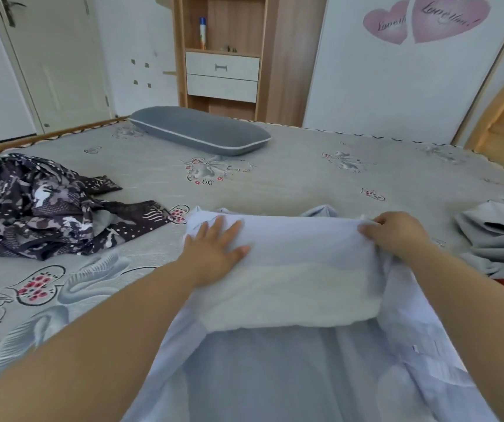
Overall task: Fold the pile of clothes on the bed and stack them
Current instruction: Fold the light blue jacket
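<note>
Item: pale blue garment (290, 269), mid-bed (305, 178), part-folded. Left hand (214, 248) lay flat with fingers spread, pinning the fold; right hand (396, 236) pinched its far corner, apparently squaring it. Left of it, patterned garment (40, 205) unfolded; right, grey garment (494, 239).
</note>
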